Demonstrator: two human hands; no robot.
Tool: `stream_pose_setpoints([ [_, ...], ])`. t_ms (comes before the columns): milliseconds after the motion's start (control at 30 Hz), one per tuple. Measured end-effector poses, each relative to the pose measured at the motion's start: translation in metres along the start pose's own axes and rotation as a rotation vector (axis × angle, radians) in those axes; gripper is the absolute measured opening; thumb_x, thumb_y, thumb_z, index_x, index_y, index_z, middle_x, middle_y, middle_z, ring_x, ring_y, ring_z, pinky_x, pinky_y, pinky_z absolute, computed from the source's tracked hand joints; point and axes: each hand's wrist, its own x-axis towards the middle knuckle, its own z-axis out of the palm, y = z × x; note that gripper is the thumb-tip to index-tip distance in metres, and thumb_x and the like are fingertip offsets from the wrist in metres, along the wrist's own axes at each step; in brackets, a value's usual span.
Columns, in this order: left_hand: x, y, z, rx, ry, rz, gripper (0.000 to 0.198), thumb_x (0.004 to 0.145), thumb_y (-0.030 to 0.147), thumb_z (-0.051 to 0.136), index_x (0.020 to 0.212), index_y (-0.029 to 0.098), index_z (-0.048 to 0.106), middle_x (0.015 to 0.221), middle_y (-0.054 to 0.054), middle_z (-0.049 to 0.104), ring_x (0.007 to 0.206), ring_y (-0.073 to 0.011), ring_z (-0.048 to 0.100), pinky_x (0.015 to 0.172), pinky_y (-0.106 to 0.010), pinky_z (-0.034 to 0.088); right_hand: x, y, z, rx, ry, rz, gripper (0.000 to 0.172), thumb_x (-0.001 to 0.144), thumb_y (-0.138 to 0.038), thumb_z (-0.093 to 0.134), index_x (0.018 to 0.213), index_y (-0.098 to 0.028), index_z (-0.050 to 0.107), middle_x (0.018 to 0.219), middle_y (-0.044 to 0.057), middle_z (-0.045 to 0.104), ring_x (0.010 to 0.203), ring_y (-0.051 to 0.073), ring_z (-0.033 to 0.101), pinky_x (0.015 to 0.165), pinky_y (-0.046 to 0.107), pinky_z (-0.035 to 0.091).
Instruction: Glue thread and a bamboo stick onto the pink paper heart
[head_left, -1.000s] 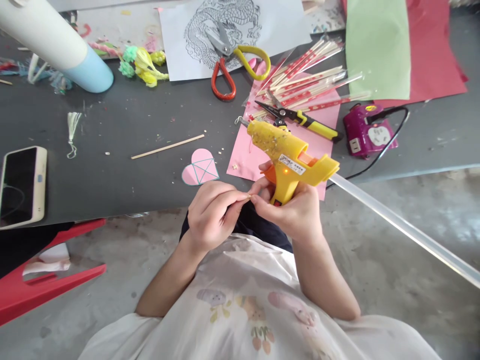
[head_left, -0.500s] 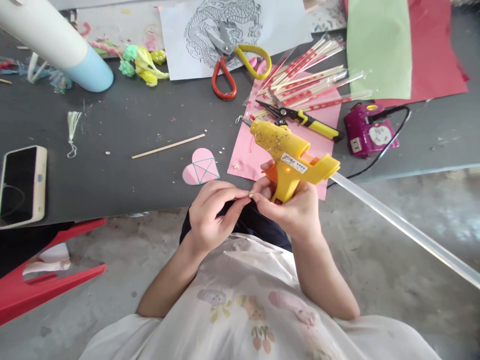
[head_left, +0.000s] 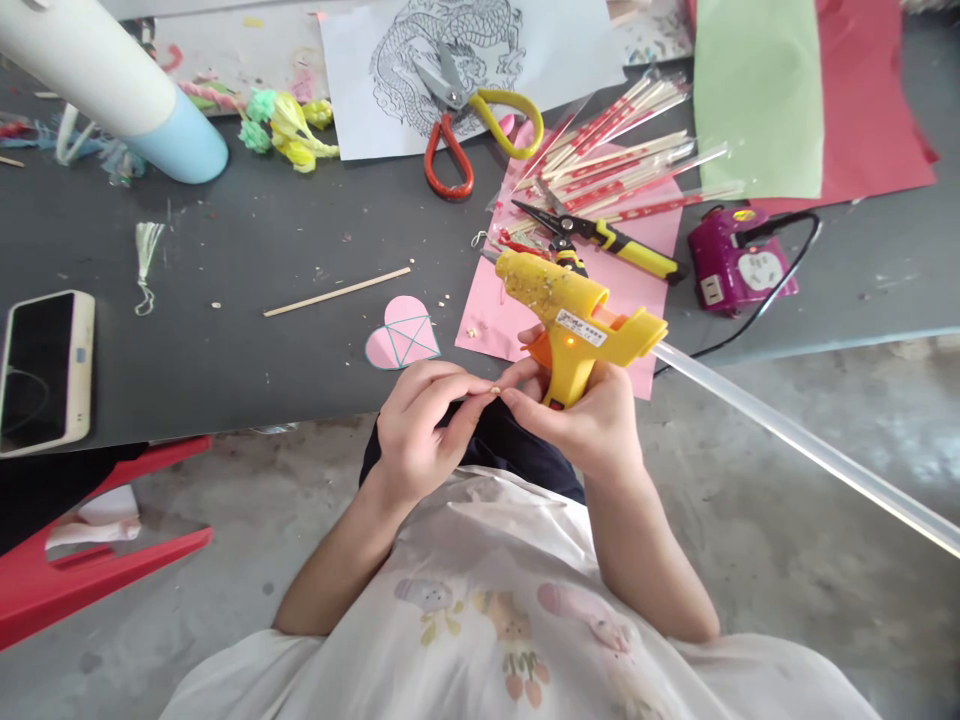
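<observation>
My right hand [head_left: 592, 415] is wrapped round the handle of a yellow glue gun [head_left: 555, 285]; a long clear glue stick [head_left: 795, 440] sticks out of its back end. The gun's nozzle points up and left over a pink sheet [head_left: 487, 315]. Thumb and fingertip of my left hand [head_left: 420, 425] pinch a tiny pale piece [head_left: 495, 390], too small to name, and my right fingertips touch it too. Just beyond my left hand lies a pink paper heart [head_left: 405, 335] with green lines, and a thin wooden stick [head_left: 337, 292] is behind it.
Scissors [head_left: 450, 95] rest on a dragon drawing [head_left: 360, 90]. Pliers [head_left: 637, 250] and several wrapped chopsticks [head_left: 600, 165] lie on the pink sheet. To the right stands a purple power socket [head_left: 739, 265] with a black cord. A phone [head_left: 45, 370] is at the left edge.
The glue gun has tilted slightly, its nozzle and back end shifting a little left and down. My fingertips have moved very slightly left with the tiny piece.
</observation>
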Motion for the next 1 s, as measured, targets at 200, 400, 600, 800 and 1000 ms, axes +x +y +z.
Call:
stream_pose_setpoints([
  [200,-0.001,0.002,-0.001,-0.006,-0.029,-0.005,0.018,0.082,0.009,0.069,0.094,0.021,0.064,0.085,0.0,0.067,0.078,-0.0109,0.063,0.074,-0.023,0.053,-0.001,0.001,0.0,-0.036,0.001,0.003,0.035,0.071,-0.019,0.073,0.103,-0.017,0.06,0.074,-0.002,0.067,0.047,0.003,0.043,0.045,0.019,0.04],
  [400,-0.005,0.004,-0.001,-0.029,-0.048,-0.019,0.02,0.081,0.006,0.069,0.094,0.02,0.064,0.085,-0.001,0.066,0.078,-0.011,0.063,0.074,-0.024,0.054,-0.003,0.006,-0.003,-0.098,0.004,0.007,0.03,0.072,-0.02,0.073,0.1,-0.018,0.063,0.075,-0.002,0.068,0.048,0.004,0.043,0.047,0.02,0.041],
  [600,-0.005,0.002,-0.003,-0.025,-0.046,-0.043,0.021,0.079,0.006,0.069,0.092,0.021,0.062,0.085,0.0,0.066,0.08,-0.0121,0.063,0.075,-0.026,0.054,-0.002,0.009,-0.006,-0.126,0.061,0.005,0.031,0.073,-0.025,0.074,0.101,-0.019,0.063,0.076,-0.001,0.068,0.049,0.006,0.044,0.045,0.021,0.04],
  [800,-0.003,-0.004,-0.006,0.059,-0.1,-0.102,0.013,0.082,0.011,0.065,0.089,0.022,0.062,0.083,0.0,0.067,0.08,-0.0118,0.063,0.073,-0.024,0.053,-0.002,0.013,-0.012,-0.159,0.096,-0.029,0.033,0.074,-0.023,0.073,0.105,-0.02,0.061,0.077,-0.002,0.068,0.049,0.006,0.045,0.047,0.022,0.042],
  [1000,0.011,-0.02,-0.011,0.352,-0.147,-0.103,0.007,0.087,0.016,0.061,0.081,0.021,0.062,0.077,0.0,0.067,0.077,-0.0149,0.059,0.079,-0.03,0.048,-0.001,0.016,-0.017,-0.153,0.123,-0.017,0.032,0.074,-0.021,0.072,0.104,-0.02,0.061,0.076,-0.002,0.067,0.05,0.007,0.048,0.049,0.024,0.045],
])
